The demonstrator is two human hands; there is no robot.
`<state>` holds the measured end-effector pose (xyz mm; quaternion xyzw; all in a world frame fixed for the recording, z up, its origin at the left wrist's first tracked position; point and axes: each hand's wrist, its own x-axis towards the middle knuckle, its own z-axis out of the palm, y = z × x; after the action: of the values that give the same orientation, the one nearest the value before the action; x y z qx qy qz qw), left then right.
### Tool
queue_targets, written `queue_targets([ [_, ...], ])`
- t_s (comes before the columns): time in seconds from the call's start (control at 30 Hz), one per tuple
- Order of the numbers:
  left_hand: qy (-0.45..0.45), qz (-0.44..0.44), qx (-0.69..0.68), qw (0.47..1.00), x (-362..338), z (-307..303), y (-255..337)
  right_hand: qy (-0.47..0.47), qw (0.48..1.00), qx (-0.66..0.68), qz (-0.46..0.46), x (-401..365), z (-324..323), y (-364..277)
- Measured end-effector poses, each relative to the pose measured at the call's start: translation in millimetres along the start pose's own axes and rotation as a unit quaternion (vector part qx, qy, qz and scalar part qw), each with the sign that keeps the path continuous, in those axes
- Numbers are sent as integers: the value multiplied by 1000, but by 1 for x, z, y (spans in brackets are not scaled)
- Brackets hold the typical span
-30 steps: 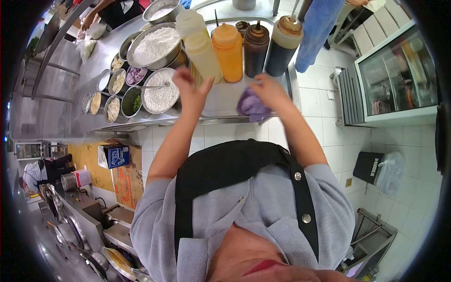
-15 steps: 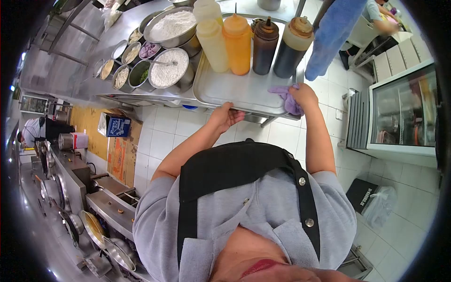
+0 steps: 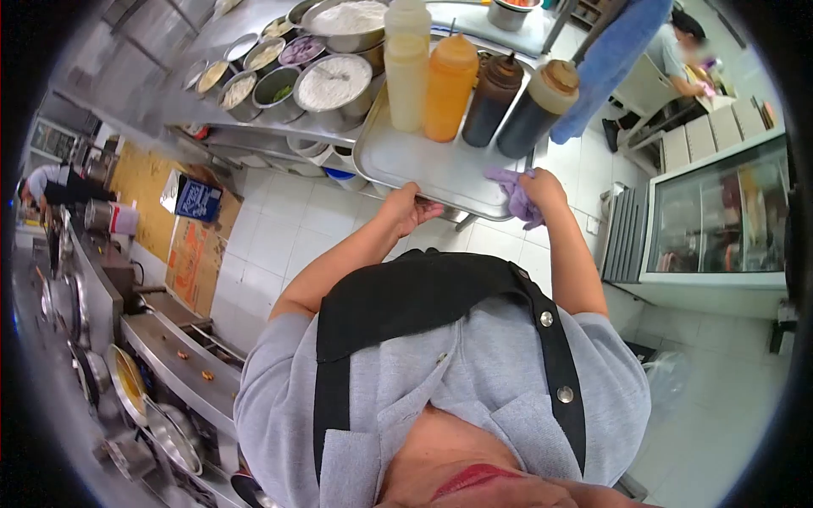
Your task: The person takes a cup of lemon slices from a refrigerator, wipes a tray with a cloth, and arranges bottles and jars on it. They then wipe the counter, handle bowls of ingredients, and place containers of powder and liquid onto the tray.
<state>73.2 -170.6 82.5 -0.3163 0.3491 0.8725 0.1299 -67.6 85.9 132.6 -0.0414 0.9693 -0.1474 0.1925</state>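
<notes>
A metal tray (image 3: 423,172) extends over the counter's near edge. My left hand (image 3: 406,209) grips its front rim, thumb on top and fingers curled below. At the tray's right front corner, my right hand (image 3: 543,190) is closed around a bunched purple cloth (image 3: 515,193), which touches the rim. Toward the back of the tray stand several squeeze bottles: one with pale yellow liquid (image 3: 406,85), an orange one (image 3: 450,93), a dark brown one (image 3: 493,106) and a dark one with a tan top (image 3: 533,114).
Left of the tray, metal pots of white powder (image 3: 334,83) and small containers of chopped ingredients crowd the counter. A blue towel (image 3: 605,72) hangs at right, above a glass-door fridge (image 3: 720,212). Pans (image 3: 174,432) lie lower left. One person (image 3: 677,63) sits upper right; another (image 3: 51,184) bends far left.
The view has tilted and shifted slightly. The tray now appears turned a little, its right side nearer me. Both hands keep their holds on the rim and the cloth.
</notes>
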Motion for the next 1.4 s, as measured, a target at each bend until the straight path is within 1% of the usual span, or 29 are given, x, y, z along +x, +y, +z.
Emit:
queue_targets([
  [0.13,11,-8,-12,1000,-18,-11,-16,-7,1000,9,6,-21,12,5],
  [0.23,17,-9,-7,1000,-29,-21,-27,-20,999,45,2,-38,16,7],
  [0.27,20,-7,-3,1000,-31,-23,-31,-5,999,52,-8,-39,21,9],
  [0.33,54,27,-30,998,-38,-22,-41,26,997,66,-25,-41,31,15],
  [0.37,71,41,-43,996,-41,-20,-48,36,997,52,-34,-39,34,18],
  [0.4,58,63,-44,995,-47,-13,-54,34,997,58,-36,-41,34,18],
  [0.47,34,107,-49,992,-59,0,-67,28,996,69,-40,-43,33,17],
  [0.5,30,120,-38,992,-58,4,-73,-5,997,59,-39,-40,31,18],
  [0.57,23,151,-17,988,-53,10,-85,-12,996,75,-49,-37,34,22],
  [0.67,28,190,-31,981,-37,11,-97,-25,992,97,-82,-35,34,27],
  [0.73,41,203,-73,976,-33,15,-96,-48,985,122,-108,-29,36,33],
  [0.77,49,209,-93,972,-31,17,-96,-42,981,144,-125,-26,39,37],
  [0.87,134,248,-135,950,-12,26,-105,-76,972,158,-155,-20,39,41],
  [0.93,214,298,-135,920,-3,34,-108,-140,952,205,-181,-13,39,49],
  [0.97,256,319,-133,903,2,37,-111,-191,941,203,-189,0,44,56],
  [1.07,349,339,-111,867,-7,64,-104,-273,919,160,-234,-3,-3,57],
  [1.1,364,362,-99,853,-4,72,-106,-282,906,157,-274,6,-11,62],
  [1.17,395,405,-74,821,0,84,-114,-280,904,114,-302,30,-29,72],
  [1.23,441,394,-64,804,4,85,-118,-273,904,84,-318,52,-45,77],
  [1.27,462,388,-60,795,6,83,-119,-265,905,92,-321,59,-55,78],
  [1.37,484,390,33,783,4,80,-118,-231,908,110,-331,77,-81,77],
  [1.4,482,398,30,780,4,79,-118,-217,910,112,-334,81,-87,75],
])
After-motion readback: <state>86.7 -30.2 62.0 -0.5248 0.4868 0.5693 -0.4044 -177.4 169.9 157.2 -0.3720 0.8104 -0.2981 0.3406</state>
